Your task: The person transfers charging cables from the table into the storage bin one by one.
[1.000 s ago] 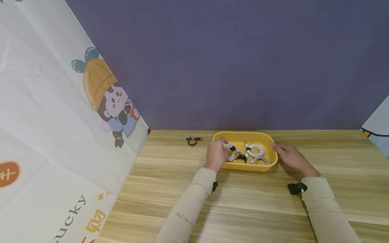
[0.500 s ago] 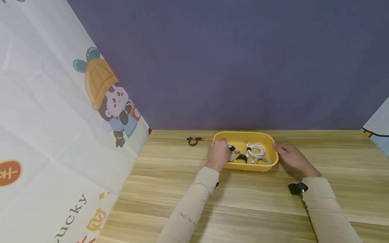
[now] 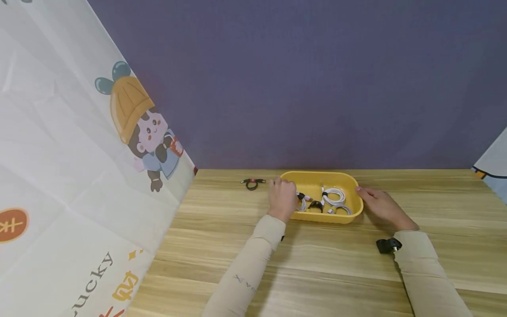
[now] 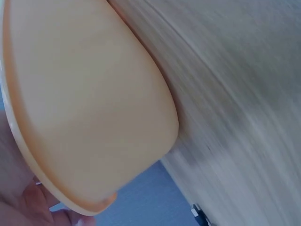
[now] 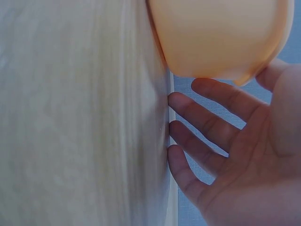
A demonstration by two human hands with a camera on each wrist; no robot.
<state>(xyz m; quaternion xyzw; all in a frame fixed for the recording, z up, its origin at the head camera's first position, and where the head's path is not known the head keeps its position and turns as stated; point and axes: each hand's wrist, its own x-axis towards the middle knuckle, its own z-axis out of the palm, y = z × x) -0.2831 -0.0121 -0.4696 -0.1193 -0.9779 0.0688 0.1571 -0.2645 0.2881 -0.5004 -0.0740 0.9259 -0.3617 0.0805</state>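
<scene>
A yellow oval bin (image 3: 305, 216) stands on the wooden table near the back wall. Coiled cables lie inside: a white cable (image 3: 334, 196) with a black tie, a grey-white cable (image 3: 343, 208), a black cable (image 3: 315, 206) and another white cable (image 3: 302, 205) at the left. My left hand (image 3: 283, 199) is over the bin's left end with bent fingers, right beside that left white cable; whether it grips the cable I cannot tell. My right hand (image 3: 379, 206) holds the bin's right end, thumb over the rim and index finger against the outer wall (image 5: 211, 42), the other fingers spread below.
On the table left of the bin lies a small coiled black cable (image 3: 251, 184) with a red tie. A dark blue wall (image 3: 317, 88) rises directly behind the table. A white printed sheet (image 3: 59, 132) hangs along the left side.
My left hand has shifted slightly at the bin's left end, its fingers now showing at the rim. The white cable beside it sits a little lower. The right hand stays in place.
</scene>
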